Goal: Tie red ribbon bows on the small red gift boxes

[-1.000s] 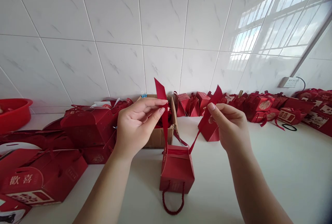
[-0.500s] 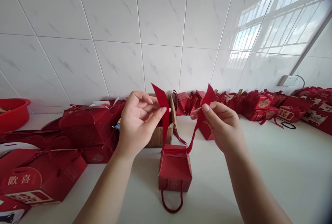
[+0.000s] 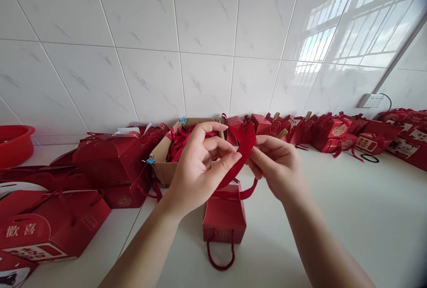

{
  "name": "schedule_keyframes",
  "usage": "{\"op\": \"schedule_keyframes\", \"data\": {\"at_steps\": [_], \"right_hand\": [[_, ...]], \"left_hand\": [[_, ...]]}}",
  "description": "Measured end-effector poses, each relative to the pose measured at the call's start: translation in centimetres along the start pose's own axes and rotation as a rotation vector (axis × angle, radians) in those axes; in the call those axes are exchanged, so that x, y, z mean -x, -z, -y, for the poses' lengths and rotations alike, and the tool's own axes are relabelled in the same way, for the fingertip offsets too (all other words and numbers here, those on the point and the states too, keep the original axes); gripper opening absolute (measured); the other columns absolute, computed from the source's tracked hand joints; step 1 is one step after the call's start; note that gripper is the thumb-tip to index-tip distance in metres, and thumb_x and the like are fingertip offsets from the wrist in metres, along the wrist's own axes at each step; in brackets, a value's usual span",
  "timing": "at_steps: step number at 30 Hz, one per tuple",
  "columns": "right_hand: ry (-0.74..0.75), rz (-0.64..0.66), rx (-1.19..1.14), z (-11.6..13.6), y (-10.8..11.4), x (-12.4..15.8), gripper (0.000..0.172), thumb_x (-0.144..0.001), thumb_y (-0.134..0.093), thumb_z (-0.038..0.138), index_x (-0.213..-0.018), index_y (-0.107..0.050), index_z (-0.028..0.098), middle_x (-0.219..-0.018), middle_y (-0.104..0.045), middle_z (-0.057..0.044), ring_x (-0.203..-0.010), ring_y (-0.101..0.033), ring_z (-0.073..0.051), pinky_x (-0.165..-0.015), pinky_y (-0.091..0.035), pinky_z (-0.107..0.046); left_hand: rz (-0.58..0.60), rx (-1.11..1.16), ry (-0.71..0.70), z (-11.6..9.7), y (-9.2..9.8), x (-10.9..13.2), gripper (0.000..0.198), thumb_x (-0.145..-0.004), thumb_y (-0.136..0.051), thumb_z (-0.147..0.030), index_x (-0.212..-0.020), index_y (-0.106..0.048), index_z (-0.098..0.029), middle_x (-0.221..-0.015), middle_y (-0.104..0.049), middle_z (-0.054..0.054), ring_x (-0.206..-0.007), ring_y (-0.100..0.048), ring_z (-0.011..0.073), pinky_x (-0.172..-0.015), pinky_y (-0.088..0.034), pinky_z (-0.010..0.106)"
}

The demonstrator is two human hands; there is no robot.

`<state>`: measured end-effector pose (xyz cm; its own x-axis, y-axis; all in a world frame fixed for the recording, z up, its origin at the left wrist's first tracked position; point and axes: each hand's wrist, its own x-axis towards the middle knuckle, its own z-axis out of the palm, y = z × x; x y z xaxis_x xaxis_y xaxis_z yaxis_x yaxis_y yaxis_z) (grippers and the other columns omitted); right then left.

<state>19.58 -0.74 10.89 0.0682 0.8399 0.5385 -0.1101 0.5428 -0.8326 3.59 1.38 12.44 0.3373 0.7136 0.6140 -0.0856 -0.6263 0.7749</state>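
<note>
A small red gift box (image 3: 224,218) stands on the white counter (image 3: 350,217) in front of me, with a red cord handle (image 3: 220,257) hanging from its near side. A red ribbon (image 3: 245,145) rises from the box top. My left hand (image 3: 200,168) pinches one ribbon end between thumb and fingers. My right hand (image 3: 278,165) pinches the other end. The two hands meet just above the box, with the ribbon ends crossed between them.
An open cardboard box (image 3: 167,163) full of red ribbons sits behind my left hand. Larger red gift boxes (image 3: 50,230) lie at the left, and a row of small red boxes (image 3: 333,132) lines the tiled wall. A red basin (image 3: 13,143) is far left.
My hands have come together above the box. The two ribbon ends, held apart and upright before, are now crossed between my fingers.
</note>
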Motion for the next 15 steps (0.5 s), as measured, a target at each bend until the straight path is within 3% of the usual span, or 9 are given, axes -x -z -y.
{"op": "schedule_keyframes", "data": {"at_steps": [6,12,15], "right_hand": [[0.01,0.115,0.079,0.16,0.21,0.2,0.014,-0.084,-0.061,0.029,-0.084,-0.07,0.017,-0.062,-0.06,0.001,-0.043,-0.039,-0.005,-0.039,-0.031,-0.019],[0.016,0.183,0.154,0.57,-0.02,0.24,0.019,-0.083,-0.062,0.031,-0.073,-0.067,0.017,-0.061,-0.057,0.001,-0.047,-0.042,-0.006,-0.044,-0.035,-0.02],[-0.014,0.148,0.16,0.37,-0.28,0.14,0.025,-0.085,-0.061,0.035,-0.068,-0.064,0.016,-0.057,-0.057,0.002,-0.045,-0.045,-0.006,-0.042,-0.035,-0.019]], "left_hand": [[0.02,0.001,0.03,0.42,-0.05,-0.13,0.039,-0.081,-0.064,-0.027,-0.113,-0.041,-0.025,-0.084,-0.068,0.003,-0.069,-0.068,0.0173,-0.059,-0.058,0.027],[0.001,-0.018,0.011,0.67,0.24,-0.35,0.039,-0.081,-0.066,-0.024,-0.111,-0.043,-0.024,-0.079,-0.068,0.001,-0.065,-0.067,0.015,-0.055,-0.056,0.023],[0.006,-0.111,-0.059,0.77,0.43,-0.49,0.022,-0.081,-0.064,-0.023,-0.1,-0.053,-0.022,-0.078,-0.067,0.0,-0.067,-0.066,0.014,-0.057,-0.055,0.022]]}}
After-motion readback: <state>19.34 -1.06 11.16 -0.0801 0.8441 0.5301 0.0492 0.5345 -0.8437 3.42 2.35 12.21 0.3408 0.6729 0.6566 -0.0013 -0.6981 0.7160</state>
